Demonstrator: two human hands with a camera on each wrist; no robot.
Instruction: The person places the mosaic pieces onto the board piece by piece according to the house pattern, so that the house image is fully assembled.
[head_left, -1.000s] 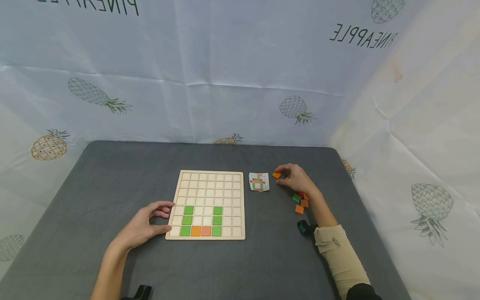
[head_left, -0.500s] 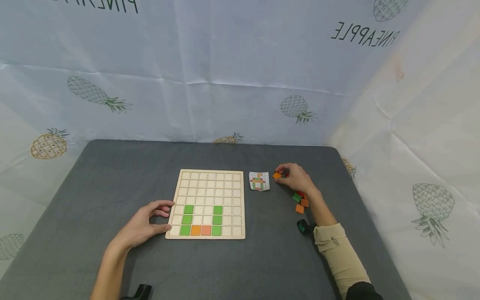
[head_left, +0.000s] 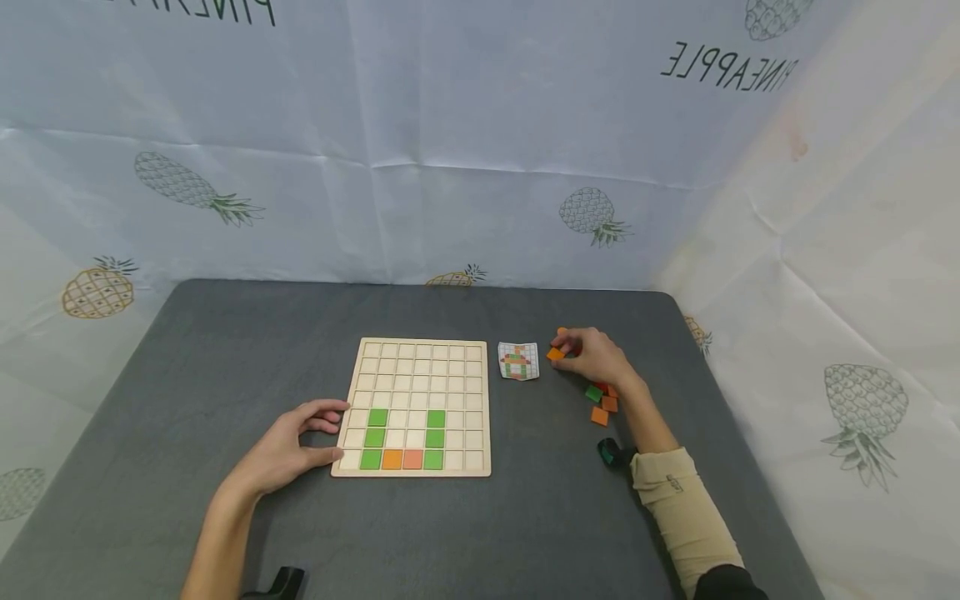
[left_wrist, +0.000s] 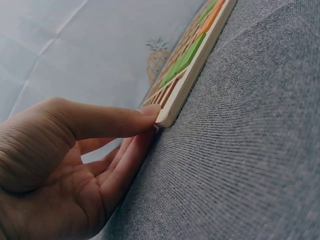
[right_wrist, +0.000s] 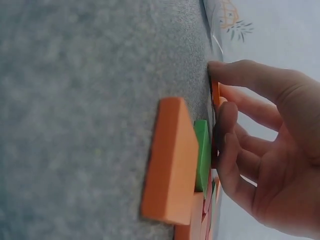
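Observation:
My left hand (head_left: 281, 448) rests at the left edge of a wooden grid board (head_left: 467, 379), its thumb (left_wrist: 147, 111) touching the near corner and its other fingers farther up the same edge. Two columns of green tiles (head_left: 374, 437) fill part of the lower rows. Between them in the bottom row lie an orange tile (head_left: 392, 460) and a salmon one (head_left: 412, 460). At the right, my right hand (head_left: 597, 357) pinches an orange square tile (head_left: 555, 354) between thumb and fingertips, low over the table. More loose tiles are partly hidden beneath this hand.
A small pattern card (head_left: 518, 361) lies between the board and my right hand. By the right wrist lie a loose green tile (head_left: 593, 393) and several orange ones (head_left: 599, 416). The grey table (head_left: 450, 542) meets a pineapple-print curtain (head_left: 465, 225) behind.
The orange tile in my right fingers has tilted and shifted slightly nearer, and the right hand has moved a little to the right. The left hand and the board stay put.

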